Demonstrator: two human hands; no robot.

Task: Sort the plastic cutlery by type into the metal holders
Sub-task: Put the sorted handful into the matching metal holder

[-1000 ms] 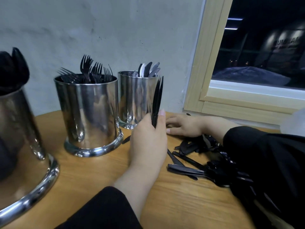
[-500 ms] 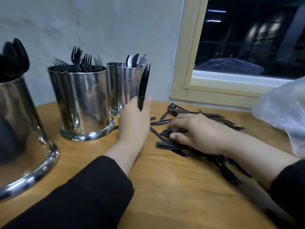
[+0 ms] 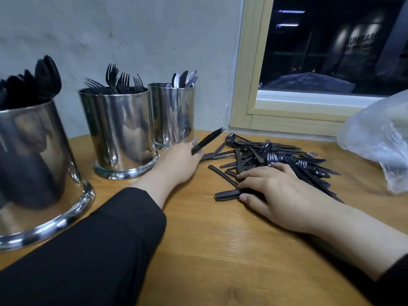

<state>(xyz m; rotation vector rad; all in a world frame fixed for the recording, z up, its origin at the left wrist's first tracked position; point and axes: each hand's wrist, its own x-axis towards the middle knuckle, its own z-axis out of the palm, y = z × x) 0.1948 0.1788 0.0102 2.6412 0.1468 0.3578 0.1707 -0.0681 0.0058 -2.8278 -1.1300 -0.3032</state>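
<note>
**A:** Head view first: what are your hands doing?

**B:** My left hand rests on the counter, and its fingers pinch a small bunch of black forks. The forks tilt up and away from my fingers, tines toward the window frame.

**A:** And the right?

**B:** My right hand lies flat on the near edge of the cutlery pile, fingers straight and spread a little, pressing on the black pieces. I can't tell whether anything is caught under the palm.

**A:** Where is the pile, then?

**B:** Under and beyond my right fingers, and just right of my left fingers. It is a loose heap of black forks, knives and spoons lying on the wood.

**A:** The holders?

**B:** Three shiny metal ones, all left of my left fingers. The fork holder stands just beside my left wrist, black forks upright in it. The knife holder stands behind it, nearest my left fingertips, with black and pale pieces inside. The spoon holder is well off to the left, close to the camera, with black spoons in it.

**A:** Anything else?

**B:** A clear plastic bag sits well right of my right fingers.
</note>
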